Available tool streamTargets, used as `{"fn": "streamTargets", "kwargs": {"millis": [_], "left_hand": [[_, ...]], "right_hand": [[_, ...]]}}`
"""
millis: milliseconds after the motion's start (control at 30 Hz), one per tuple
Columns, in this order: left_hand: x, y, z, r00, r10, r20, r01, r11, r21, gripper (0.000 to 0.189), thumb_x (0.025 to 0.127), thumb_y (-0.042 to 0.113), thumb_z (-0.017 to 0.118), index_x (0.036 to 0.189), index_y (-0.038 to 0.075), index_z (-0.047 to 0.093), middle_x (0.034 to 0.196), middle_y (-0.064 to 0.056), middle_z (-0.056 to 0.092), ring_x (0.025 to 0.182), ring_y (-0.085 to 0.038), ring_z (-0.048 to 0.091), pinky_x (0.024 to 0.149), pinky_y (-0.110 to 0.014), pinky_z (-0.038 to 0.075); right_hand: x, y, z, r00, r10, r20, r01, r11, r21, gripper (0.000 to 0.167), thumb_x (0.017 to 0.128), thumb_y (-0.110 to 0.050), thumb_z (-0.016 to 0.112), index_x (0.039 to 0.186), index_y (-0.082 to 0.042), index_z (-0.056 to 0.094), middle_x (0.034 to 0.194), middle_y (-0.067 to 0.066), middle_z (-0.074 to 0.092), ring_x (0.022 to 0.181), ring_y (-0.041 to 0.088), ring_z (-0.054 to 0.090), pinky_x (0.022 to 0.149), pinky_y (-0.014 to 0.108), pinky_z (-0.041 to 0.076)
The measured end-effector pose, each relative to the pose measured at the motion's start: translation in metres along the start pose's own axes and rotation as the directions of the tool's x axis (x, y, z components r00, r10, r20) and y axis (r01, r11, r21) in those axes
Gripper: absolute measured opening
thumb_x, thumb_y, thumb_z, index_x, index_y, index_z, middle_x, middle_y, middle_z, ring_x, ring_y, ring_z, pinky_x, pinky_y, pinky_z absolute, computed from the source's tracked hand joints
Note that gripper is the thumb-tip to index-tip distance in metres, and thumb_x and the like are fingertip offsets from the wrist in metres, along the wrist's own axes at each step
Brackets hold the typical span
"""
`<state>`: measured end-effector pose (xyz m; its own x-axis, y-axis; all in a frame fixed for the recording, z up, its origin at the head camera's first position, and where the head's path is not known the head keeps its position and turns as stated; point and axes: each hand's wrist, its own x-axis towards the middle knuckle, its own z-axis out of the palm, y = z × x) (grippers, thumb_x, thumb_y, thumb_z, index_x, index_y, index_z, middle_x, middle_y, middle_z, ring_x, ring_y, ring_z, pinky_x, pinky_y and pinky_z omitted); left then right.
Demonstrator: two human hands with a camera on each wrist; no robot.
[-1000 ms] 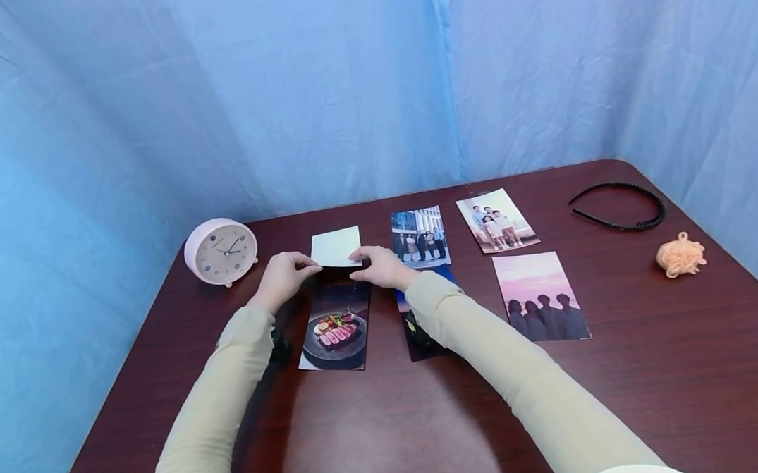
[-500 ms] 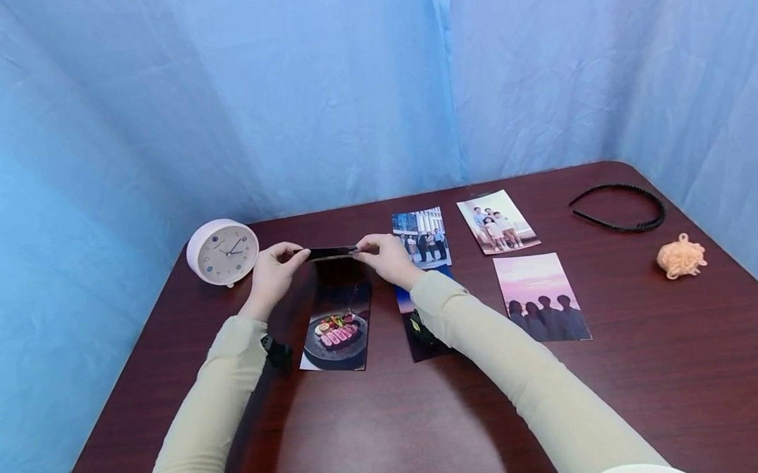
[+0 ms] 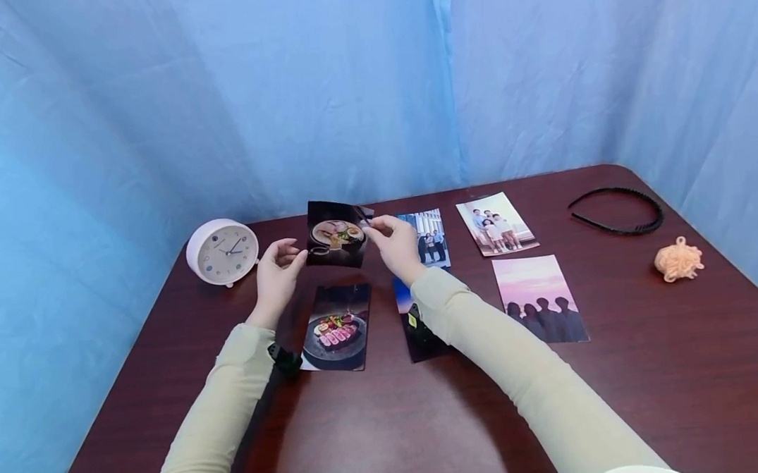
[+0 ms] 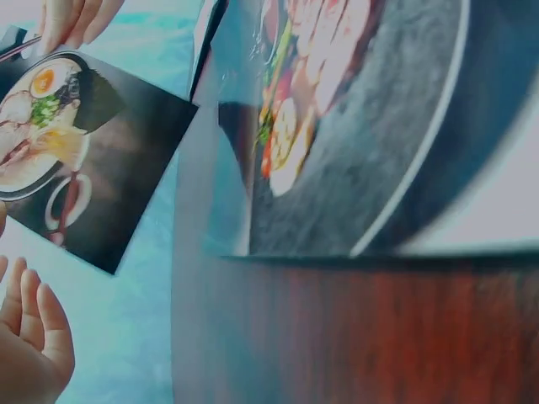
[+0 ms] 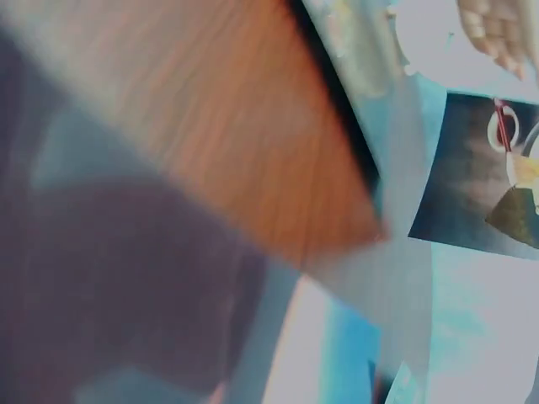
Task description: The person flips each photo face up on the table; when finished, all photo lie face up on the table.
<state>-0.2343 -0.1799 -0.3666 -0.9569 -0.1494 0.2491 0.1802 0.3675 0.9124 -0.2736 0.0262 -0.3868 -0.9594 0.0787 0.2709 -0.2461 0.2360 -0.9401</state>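
Observation:
My right hand (image 3: 397, 244) pinches the upper right edge of a photo of a noodle bowl (image 3: 336, 235), raised above the table with its picture facing me. At its left edge my left hand (image 3: 278, 276) has its thumb near or touching the corner. In the left wrist view the fingers of the left hand (image 4: 34, 337) are extended and apart from the noodle photo (image 4: 126, 160). A steak photo (image 3: 336, 330) lies flat just below. Beneath the right forearm lies a partly covered dark blue photo (image 3: 404, 306); beyond it is a group photo before a building (image 3: 433, 238).
A family photo (image 3: 498, 223) and a photo of silhouettes at sunset (image 3: 540, 300) lie to the right. Farther right are a black headband (image 3: 633, 229) and a peach yarn-like piece (image 3: 678, 260). A white alarm clock (image 3: 224, 252) stands at left. Blue curtains (image 3: 347, 90) hang behind.
The held photo has tilted from showing its white back, through edge-on, to showing its noodle picture. The right hand has risen slightly, and the left fingers have come away from the edge.

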Motion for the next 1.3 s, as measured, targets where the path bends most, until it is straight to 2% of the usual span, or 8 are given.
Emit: {"fn": "streamTargets", "kwargs": {"millis": [200, 433, 567, 667, 800, 967, 1200, 1300], "left_hand": [[0.004, -0.028, 0.007, 0.996, -0.032, -0.077, 0.029, 0.998, -0.049, 0.036, 0.090, 0.006, 0.062, 0.123, -0.005, 0.052, 0.103, -0.016, 0.056, 0.087, -0.003, 0.053, 0.084, -0.021, 0.047], [0.000, -0.028, 0.017, 0.978, -0.160, -0.133, 0.132, 0.971, -0.198, 0.036, 0.091, 0.007, 0.061, 0.124, -0.002, 0.050, 0.097, -0.003, 0.052, 0.083, -0.001, 0.050, 0.071, -0.010, 0.042], [-0.003, -0.027, 0.024, 0.975, -0.193, -0.113, 0.151, 0.940, -0.307, 0.034, 0.093, 0.005, 0.058, 0.124, -0.002, 0.047, 0.092, 0.000, 0.050, 0.079, -0.002, 0.052, 0.072, -0.012, 0.048], [-0.004, -0.025, 0.027, 0.973, -0.203, -0.105, 0.149, 0.911, -0.384, 0.033, 0.092, 0.002, 0.057, 0.123, -0.003, 0.047, 0.090, 0.000, 0.050, 0.076, -0.003, 0.053, 0.074, -0.015, 0.052], [-0.005, -0.022, 0.029, 0.969, -0.218, -0.117, 0.155, 0.905, -0.397, 0.031, 0.092, 0.003, 0.058, 0.121, -0.002, 0.047, 0.090, 0.000, 0.049, 0.077, -0.003, 0.052, 0.070, -0.014, 0.050], [-0.007, -0.018, 0.030, 0.967, -0.205, -0.149, 0.137, 0.918, -0.372, 0.026, 0.091, 0.001, 0.058, 0.116, -0.001, 0.049, 0.086, 0.001, 0.048, 0.072, -0.002, 0.051, 0.061, -0.012, 0.044], [-0.008, -0.018, 0.029, 0.971, -0.125, -0.205, 0.058, 0.951, -0.303, 0.020, 0.087, -0.003, 0.062, 0.105, -0.001, 0.054, 0.077, 0.004, 0.046, 0.065, -0.001, 0.047, 0.058, -0.011, 0.041], [-0.008, -0.018, 0.028, 0.975, -0.102, -0.195, 0.044, 0.958, -0.283, 0.019, 0.087, -0.003, 0.063, 0.104, -0.002, 0.054, 0.076, 0.004, 0.046, 0.066, -0.001, 0.047, 0.058, -0.011, 0.041]], "right_hand": [[-0.003, -0.004, 0.003, 0.991, 0.134, -0.026, -0.122, 0.954, 0.273, 0.017, 0.090, -0.008, 0.064, 0.100, 0.005, 0.065, 0.094, 0.017, 0.066, 0.081, 0.015, 0.065, 0.081, 0.030, 0.056], [-0.006, -0.004, 0.007, 0.959, 0.282, -0.039, -0.211, 0.796, 0.567, 0.007, 0.088, 0.005, 0.061, 0.094, 0.007, 0.058, 0.075, 0.001, 0.059, 0.070, 0.006, 0.062, 0.079, 0.030, 0.057], [-0.010, -0.003, 0.008, 0.948, 0.319, -0.022, -0.237, 0.749, 0.619, 0.007, 0.088, 0.006, 0.061, 0.090, 0.001, 0.057, 0.076, 0.002, 0.059, 0.070, 0.008, 0.064, 0.080, 0.031, 0.056], [-0.014, -0.004, 0.008, 0.944, 0.330, -0.002, -0.254, 0.731, 0.633, 0.008, 0.088, 0.006, 0.060, 0.089, -0.001, 0.056, 0.076, 0.002, 0.059, 0.070, 0.009, 0.065, 0.080, 0.030, 0.056], [-0.018, -0.005, 0.011, 0.945, 0.326, 0.026, -0.265, 0.717, 0.644, 0.007, 0.089, 0.006, 0.059, 0.088, 0.000, 0.055, 0.076, 0.002, 0.059, 0.070, 0.009, 0.065, 0.079, 0.028, 0.056], [-0.022, -0.005, 0.013, 0.946, 0.320, 0.062, -0.285, 0.721, 0.632, 0.009, 0.089, 0.004, 0.059, 0.085, -0.003, 0.054, 0.075, 0.002, 0.060, 0.070, 0.009, 0.065, 0.079, 0.028, 0.056], [-0.023, -0.002, 0.007, 0.944, 0.315, 0.102, -0.310, 0.734, 0.605, 0.011, 0.090, 0.004, 0.058, 0.084, -0.003, 0.052, 0.073, 0.000, 0.061, 0.069, 0.008, 0.064, 0.077, 0.026, 0.056], [-0.020, 0.000, 0.000, 0.939, 0.327, 0.102, -0.322, 0.741, 0.589, 0.012, 0.090, 0.002, 0.059, 0.084, -0.006, 0.051, 0.073, -0.001, 0.060, 0.069, 0.008, 0.063, 0.084, 0.033, 0.055]]}}
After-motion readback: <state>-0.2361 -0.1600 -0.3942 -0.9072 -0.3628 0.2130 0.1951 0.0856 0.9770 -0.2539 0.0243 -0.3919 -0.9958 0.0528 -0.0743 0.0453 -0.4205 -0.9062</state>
